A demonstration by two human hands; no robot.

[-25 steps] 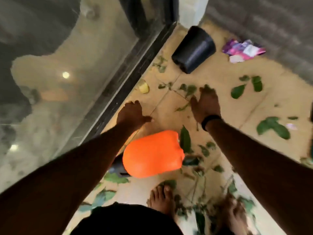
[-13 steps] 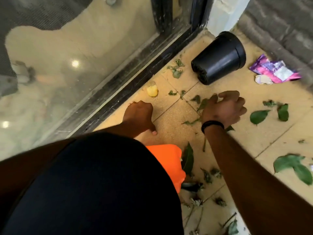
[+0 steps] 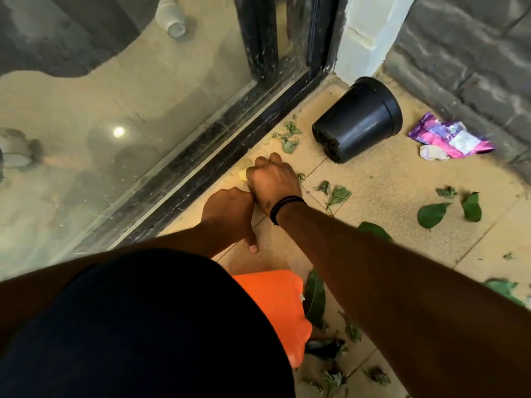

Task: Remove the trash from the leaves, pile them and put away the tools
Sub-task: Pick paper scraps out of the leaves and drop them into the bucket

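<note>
Tan floor tiles beside the black door track (image 3: 218, 165), leaves (image 3: 431, 215) scattered about.
I see my right hand (image 3: 273, 179) curled over the yellow scrap (image 3: 242, 175) against that track; grip hidden, I cannot tell. Left hand (image 3: 230, 214) braces loosely, just nearer me.

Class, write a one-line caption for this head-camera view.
Right hand reaches the yellow scrap beside the door track; left hand rests on the floor.

Glass sliding door (image 3: 143, 116) with black frame, grey brick wall (image 3: 471, 47), white pillar (image 3: 370, 30), tan tiled floor (image 3: 388, 173).
</note>
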